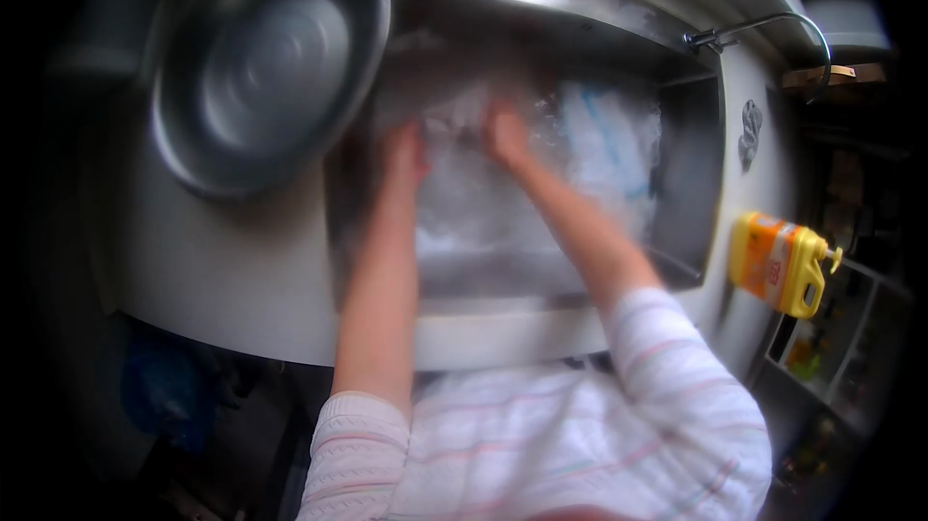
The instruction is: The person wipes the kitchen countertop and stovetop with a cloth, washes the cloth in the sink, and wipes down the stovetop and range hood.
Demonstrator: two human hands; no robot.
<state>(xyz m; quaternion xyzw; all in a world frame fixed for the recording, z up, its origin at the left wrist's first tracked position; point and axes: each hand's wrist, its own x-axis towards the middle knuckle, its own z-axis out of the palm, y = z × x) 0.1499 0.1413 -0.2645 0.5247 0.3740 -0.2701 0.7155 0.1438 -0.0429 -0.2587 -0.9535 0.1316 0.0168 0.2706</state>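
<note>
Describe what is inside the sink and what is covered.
Inside the sink are the left hand, the right hand, a white cloth with blue markings, and pale material too blurred to identify. Whatever lies beneath the material and cloth is covered.

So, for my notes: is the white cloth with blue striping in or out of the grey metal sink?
In: the blue-striped cloth lies inside the metal sink's walls, right of the right hand.
</note>
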